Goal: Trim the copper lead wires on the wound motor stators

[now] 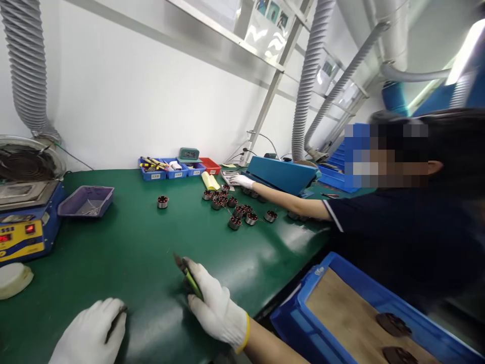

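Note:
Both my hands wear white gloves and rest near the front edge of the green table (136, 253). My right hand (214, 303) is closed around a small green-handled cutter (188, 275) whose tip points up and away. My left hand (91, 331) is closed, pinching a thin dark piece I cannot make out. Several small round wound stators (235, 210) lie in a cluster at mid-table. One stator (162, 201) stands alone to their left.
A co-worker on the right reaches a gloved hand (242, 180) across to the stators. A purple tray (86, 200), a blue soldering unit (25, 222) and small blue bins (166, 169) line the left and back. A blue crate (364, 313) sits at lower right.

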Available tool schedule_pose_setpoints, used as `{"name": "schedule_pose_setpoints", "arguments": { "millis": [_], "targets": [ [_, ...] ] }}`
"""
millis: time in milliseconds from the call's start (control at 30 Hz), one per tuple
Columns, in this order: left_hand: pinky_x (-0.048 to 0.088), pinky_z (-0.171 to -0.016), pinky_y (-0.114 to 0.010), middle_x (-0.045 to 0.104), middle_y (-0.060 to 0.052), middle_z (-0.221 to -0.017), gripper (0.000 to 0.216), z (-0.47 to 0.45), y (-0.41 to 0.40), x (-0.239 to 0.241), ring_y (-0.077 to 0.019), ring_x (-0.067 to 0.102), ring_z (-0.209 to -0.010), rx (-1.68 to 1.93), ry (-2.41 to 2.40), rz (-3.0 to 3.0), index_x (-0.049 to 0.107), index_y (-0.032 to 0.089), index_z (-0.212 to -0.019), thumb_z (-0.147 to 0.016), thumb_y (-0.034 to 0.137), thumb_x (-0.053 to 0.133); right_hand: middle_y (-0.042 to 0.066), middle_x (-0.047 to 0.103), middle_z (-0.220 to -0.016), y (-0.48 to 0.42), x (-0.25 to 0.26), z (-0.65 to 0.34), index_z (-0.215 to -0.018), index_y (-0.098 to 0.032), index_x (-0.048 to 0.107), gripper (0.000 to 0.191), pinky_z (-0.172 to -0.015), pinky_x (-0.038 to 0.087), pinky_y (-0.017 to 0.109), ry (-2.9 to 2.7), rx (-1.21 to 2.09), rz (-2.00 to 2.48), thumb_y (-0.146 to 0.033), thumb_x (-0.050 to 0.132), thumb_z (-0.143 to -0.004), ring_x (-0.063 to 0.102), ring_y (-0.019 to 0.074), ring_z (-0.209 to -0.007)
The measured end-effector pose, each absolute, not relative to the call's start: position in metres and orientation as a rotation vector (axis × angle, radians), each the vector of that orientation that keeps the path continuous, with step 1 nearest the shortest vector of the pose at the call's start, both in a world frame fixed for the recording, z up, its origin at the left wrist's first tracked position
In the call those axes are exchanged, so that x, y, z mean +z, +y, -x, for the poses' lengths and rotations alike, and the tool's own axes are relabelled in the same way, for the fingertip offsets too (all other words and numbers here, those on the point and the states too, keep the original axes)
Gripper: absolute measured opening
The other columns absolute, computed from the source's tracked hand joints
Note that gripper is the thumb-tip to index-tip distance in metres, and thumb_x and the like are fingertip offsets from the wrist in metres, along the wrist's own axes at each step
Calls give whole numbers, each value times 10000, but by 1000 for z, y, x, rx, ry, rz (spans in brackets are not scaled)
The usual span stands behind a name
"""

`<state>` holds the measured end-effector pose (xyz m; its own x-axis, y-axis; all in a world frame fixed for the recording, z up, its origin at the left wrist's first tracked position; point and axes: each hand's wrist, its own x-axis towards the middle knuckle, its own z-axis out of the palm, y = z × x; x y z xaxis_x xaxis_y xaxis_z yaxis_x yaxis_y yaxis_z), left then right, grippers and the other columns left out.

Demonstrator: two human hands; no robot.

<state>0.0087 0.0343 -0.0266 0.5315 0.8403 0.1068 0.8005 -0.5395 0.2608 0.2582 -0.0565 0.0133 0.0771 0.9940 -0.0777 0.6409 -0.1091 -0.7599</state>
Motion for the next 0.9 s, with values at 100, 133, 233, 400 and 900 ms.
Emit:
{"name": "schedule_pose_setpoints", "arguments": {
  "millis": [100,133,233,400,900],
  "targets": [
    [468,-791,-360,680,-69,-902,323,-15,24,-2,-225,622,-841,246,1413,-2594,658,197,-888,-913,238,338,26,585,-989,-67,14,-247,-1388,-258,335,779,-733,513,350,-1212,1579,1345,-265,535,-636,626,192,-784],
    [457,-769,-358,673,-70,-873,322,-17,23,4,-226,611,-818,247,1397,-2619,652,193,-853,-921,242,341,20,582,-955,-70,12,-244,-1359,-242,360,775,-698,516,341,-1103,1749,1240,-291,563,-612,630,189,-751],
    [422,-729,-338,654,-55,-826,267,-20,23,9,-214,584,-790,260,1364,-2642,637,190,-842,-920,223,383,35,601,-954,-75,11,-241,-1262,-230,460,686,-675,520,332,-1001,2021,1173,-400,631,-620,645,197,-761],
    [382,-709,-333,632,-34,-780,215,-18,23,4,-202,553,-757,282,1331,-2643,617,188,-807,-904,192,425,35,627,-880,-69,22,-236,-1213,-219,540,589,-688,528,329,-1103,2212,1191,-425,656,-673,664,211,-806],
    [382,-712,-351,611,-41,-799,183,-19,23,2,-209,535,-764,243,1327,-2570,588,191,-794,-879,181,426,-11,534,-822,-47,18,-212,-963,-208,467,385,-491,439,217,-1123,2189,1275,-306,628,-627,590,119,-592]
  ]
}}
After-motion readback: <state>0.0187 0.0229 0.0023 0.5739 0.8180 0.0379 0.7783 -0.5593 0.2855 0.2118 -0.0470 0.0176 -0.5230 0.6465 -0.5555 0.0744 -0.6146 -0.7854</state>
